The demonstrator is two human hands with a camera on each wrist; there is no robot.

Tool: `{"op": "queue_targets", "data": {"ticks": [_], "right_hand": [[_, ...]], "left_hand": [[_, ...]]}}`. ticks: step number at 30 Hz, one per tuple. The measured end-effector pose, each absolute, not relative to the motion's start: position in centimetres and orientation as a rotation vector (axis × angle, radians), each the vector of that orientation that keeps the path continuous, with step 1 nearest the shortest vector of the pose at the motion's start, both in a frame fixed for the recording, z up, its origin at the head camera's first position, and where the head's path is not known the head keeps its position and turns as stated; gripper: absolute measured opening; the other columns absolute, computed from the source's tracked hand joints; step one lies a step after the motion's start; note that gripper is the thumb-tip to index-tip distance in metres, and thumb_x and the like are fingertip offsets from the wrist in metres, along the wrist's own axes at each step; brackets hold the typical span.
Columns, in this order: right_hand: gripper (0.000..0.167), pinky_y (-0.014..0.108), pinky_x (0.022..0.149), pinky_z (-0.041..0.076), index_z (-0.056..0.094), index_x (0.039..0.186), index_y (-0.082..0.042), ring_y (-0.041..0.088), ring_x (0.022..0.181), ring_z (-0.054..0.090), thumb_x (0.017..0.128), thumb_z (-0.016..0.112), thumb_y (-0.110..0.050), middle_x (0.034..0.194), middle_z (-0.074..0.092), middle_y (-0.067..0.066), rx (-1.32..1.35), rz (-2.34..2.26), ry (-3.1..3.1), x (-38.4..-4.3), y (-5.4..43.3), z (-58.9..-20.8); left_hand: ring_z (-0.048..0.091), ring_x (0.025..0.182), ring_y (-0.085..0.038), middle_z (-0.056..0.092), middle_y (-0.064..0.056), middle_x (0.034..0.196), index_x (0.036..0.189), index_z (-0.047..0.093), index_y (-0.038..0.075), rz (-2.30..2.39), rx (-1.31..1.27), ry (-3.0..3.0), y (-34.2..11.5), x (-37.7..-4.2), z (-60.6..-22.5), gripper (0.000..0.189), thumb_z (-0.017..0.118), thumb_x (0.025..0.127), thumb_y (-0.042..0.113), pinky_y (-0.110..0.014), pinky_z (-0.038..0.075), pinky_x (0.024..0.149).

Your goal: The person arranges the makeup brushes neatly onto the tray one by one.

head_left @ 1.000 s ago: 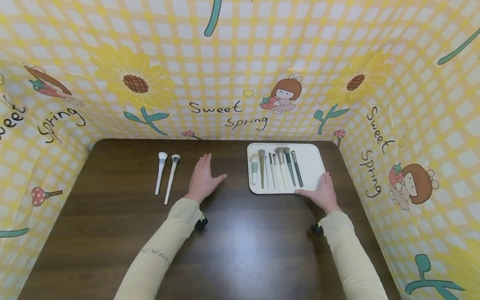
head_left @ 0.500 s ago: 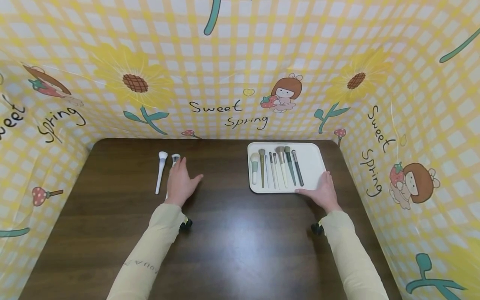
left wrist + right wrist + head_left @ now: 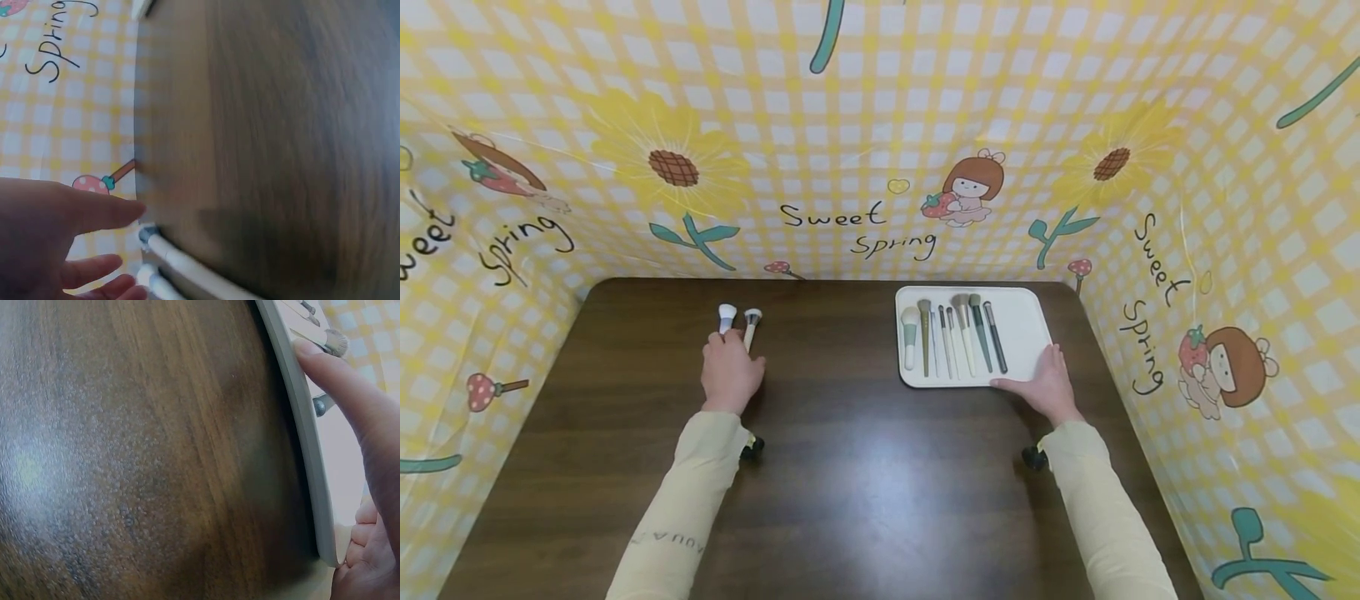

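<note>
In the head view my left hand (image 3: pixel 730 373) reaches over two pale makeup brushes lying on the table. The white-headed brush (image 3: pixel 726 315) shows only its head past the fingers. To its right is the brush with a silver collar (image 3: pixel 752 319), its lower handle hidden. In the left wrist view the thumb (image 3: pixel 119 211) and fingers are spread apart, with nothing seen pinched between them. My right hand (image 3: pixel 1051 387) holds the near right corner of a white tray (image 3: pixel 1026 337), thumb along its front rim and fingers at its right side.
Several makeup brushes (image 3: pixel 955 337) lie side by side in the tray, toward its left. The dark wooden table (image 3: pixel 865 467) ends at the back against a yellow checked cloth (image 3: pixel 850 150), which also rises at both sides.
My left hand has moved left from beside the brushes to over both of them, its fingers bending down. The right hand and the tray have stayed in place.
</note>
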State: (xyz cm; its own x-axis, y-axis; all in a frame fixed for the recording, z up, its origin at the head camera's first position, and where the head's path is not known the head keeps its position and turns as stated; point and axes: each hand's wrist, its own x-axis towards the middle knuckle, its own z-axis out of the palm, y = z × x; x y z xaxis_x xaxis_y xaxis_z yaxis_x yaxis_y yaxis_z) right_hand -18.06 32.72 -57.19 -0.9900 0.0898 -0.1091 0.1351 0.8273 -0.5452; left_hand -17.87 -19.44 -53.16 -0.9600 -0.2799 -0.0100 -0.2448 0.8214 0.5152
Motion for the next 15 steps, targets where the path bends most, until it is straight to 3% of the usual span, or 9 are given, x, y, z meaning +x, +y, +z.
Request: {"op": "queue_targets", "data": {"ticks": [7, 12, 15], "right_hand": [[0.142, 0.057, 0.119, 0.012, 0.003, 0.154, 0.017, 0.052, 0.148, 0.003, 0.069, 0.089, -0.059, 0.16, 0.001, 0.04, 0.183, -0.881, 2.908, -18.1, 32.8, -57.2], [0.142, 0.058, 0.119, 0.012, 0.004, 0.153, 0.018, 0.053, 0.148, 0.004, 0.069, 0.089, -0.058, 0.159, 0.002, 0.041, 0.17, -0.885, 2.916, -18.1, 32.9, -57.1], [0.141, 0.057, 0.119, 0.012, 0.005, 0.153, 0.018, 0.053, 0.148, 0.004, 0.069, 0.09, -0.057, 0.159, 0.003, 0.041, 0.166, -0.886, 2.919, -18.1, 32.8, -57.1]], "left_hand": [[0.054, 0.096, -0.053, 0.052, -0.031, 0.103, 0.11, 0.055, -0.009, -0.763, 0.406, -2.969, -20.4, -17.2, -52.6, 0.03, 0.063, 0.085, 0.005, -0.064, 0.048, 0.071], [0.062, 0.078, -0.051, 0.061, -0.027, 0.086, 0.09, 0.059, -0.003, -0.731, 0.354, -3.021, -20.9, -17.1, -52.5, 0.008, 0.06, 0.085, 0.003, -0.059, 0.049, 0.057], [0.064, 0.072, -0.049, 0.063, -0.024, 0.079, 0.085, 0.06, 0.0, -0.726, 0.348, -3.044, -21.2, -17.2, -52.8, 0.003, 0.059, 0.085, 0.003, -0.057, 0.049, 0.052]]}}
